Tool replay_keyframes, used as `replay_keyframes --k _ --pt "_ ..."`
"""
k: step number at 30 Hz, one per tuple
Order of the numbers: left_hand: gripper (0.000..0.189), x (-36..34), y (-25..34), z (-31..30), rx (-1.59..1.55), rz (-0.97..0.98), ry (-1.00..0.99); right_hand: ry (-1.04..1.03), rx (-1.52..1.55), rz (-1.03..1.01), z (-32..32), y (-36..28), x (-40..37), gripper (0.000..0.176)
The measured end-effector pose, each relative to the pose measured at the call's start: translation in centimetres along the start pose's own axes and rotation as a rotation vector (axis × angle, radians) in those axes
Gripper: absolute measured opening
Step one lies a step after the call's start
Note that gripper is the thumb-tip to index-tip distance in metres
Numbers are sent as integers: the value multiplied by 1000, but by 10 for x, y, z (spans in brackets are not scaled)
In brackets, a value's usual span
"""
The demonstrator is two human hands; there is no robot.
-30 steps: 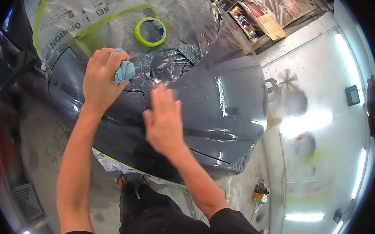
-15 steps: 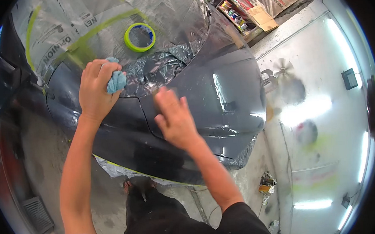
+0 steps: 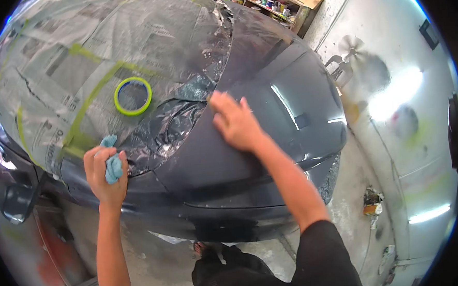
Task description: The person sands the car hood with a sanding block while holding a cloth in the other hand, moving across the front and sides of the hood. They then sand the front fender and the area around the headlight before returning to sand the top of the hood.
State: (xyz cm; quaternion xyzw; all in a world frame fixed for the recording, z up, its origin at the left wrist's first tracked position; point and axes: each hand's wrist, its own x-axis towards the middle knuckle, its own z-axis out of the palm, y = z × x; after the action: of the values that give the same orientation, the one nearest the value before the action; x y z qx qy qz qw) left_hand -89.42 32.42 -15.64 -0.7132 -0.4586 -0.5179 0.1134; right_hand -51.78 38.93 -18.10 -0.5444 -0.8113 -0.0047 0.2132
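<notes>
A blue cloth [image 3: 114, 167] is bunched in my left hand [image 3: 104, 173], which is over the dark car panel's edge beside the masking sheet. My right hand [image 3: 237, 123] is on the dark glossy car body [image 3: 268, 104], fingertips at the border of the shiny black plastic [image 3: 173, 122]. Its fingers are close together, and whether something small lies under them is hidden. A roll of green tape [image 3: 133, 97] lies on the grey printed masking sheet [image 3: 151, 43], between and beyond my hands.
The car's side mirror [image 3: 18, 200] sticks out at the left. Shelves with cans [image 3: 271, 3] stand at the back. A fan [image 3: 351, 46] is by the pale wall [image 3: 395, 150] on the right. Debris [image 3: 372, 203] lies on the floor.
The view has shifted, showing more of the masking sheet. My right hand has moved up along the edge of the black plastic. My left hand still holds the cloth.
</notes>
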Motion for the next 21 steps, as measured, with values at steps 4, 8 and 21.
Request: replay_keyframes --k 4,8,21 --pt "30 -1 1 3 62 6 -8 62 -57 178 17 43 64 61" --pt "29 -1 1 4 76 -5 -36 8 47 -191 9 -15 -23 65" --pt "30 -3 1 5 130 -18 -69 63 40 -256 -2 -9 -40 59"
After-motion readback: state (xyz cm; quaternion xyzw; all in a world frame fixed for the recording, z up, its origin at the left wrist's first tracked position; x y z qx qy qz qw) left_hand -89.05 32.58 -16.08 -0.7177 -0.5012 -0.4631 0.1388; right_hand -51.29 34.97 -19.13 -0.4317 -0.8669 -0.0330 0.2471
